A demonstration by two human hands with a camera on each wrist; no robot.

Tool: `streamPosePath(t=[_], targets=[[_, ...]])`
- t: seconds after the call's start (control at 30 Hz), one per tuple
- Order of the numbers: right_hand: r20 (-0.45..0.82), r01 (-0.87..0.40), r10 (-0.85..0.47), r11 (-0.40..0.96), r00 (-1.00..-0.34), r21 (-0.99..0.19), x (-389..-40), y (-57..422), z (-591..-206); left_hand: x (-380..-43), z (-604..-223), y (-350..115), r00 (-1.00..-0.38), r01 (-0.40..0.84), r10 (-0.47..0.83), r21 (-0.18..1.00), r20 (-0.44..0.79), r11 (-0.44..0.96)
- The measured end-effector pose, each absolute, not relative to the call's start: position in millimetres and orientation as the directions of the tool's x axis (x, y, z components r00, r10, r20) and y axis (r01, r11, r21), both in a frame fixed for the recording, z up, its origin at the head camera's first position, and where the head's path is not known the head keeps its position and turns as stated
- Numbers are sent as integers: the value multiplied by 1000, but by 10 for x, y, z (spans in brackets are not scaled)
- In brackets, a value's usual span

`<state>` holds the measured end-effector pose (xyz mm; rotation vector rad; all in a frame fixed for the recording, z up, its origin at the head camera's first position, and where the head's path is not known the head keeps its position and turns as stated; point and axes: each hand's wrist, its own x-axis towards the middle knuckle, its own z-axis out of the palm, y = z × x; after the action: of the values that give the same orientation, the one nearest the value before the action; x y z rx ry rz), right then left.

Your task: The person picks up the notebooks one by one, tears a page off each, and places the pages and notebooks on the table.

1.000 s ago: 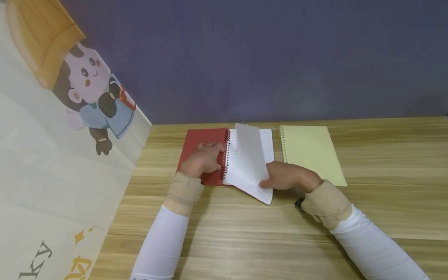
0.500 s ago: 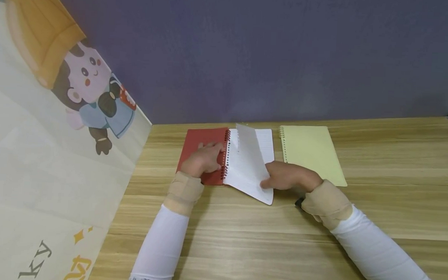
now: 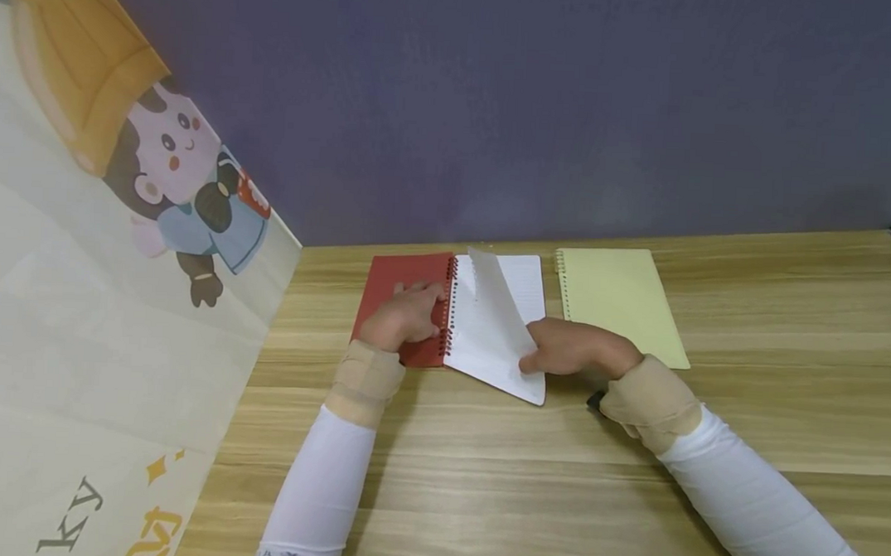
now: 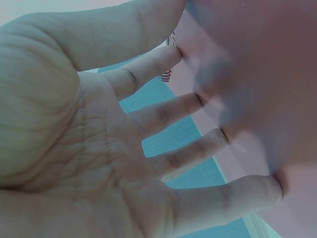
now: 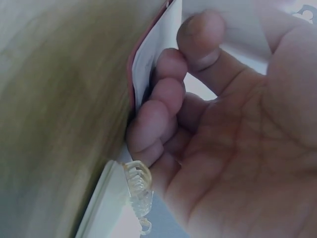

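A red spiral notebook (image 3: 386,279) lies open, its cover folded to the left of the coil. My left hand (image 3: 406,316) rests on that cover beside the coil, fingers spread and fingertips pressing the red surface in the left wrist view. My right hand (image 3: 573,347) pinches a white page (image 3: 498,347) at its right edge between thumb and fingers. The page's upper part is off the coil, with a holed left edge, and leans over the white sheets (image 3: 529,277) beneath. Its lower left corner is still right at the coil.
Just right of the red notebook lies a pale yellow spiral notebook (image 3: 624,302), close to my right hand. A dark wall (image 3: 497,114) stands behind the wooden table (image 3: 481,479). On the left is a light panel (image 3: 55,336) with a cartoon figure.
The page's raised upper part leans more and looks narrower, and its lower right corner has moved slightly to the right. My right hand has shifted a little; my left hand stays put.
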<state>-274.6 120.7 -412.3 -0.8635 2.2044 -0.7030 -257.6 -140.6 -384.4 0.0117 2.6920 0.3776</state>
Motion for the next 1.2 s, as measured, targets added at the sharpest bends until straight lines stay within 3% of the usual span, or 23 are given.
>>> streamPosePath(t=[0.43, 0.73, 1.07, 1.2], targets=[[-406, -286, -689, 659, -600, -696, -2744, 1236, -4050, -2578, -3806, -1392, -908, -48, 69, 265, -414, 963], [-407, -336, -692, 676, -597, -656, -2760, 1293, -4017, -2574, -3810, -1382, -907, -38, 77, 262, -414, 964], [-353, -336, -735, 609, -579, -719, -2801, 1347, -4035, -2586, -3832, -1392, -914, -24, 82, 256, -397, 966], [-240, -378, -774, 523, -587, -764, -2814, 1369, -3995, -2589, -3836, -1397, -914, -28, 72, 240, -400, 970]])
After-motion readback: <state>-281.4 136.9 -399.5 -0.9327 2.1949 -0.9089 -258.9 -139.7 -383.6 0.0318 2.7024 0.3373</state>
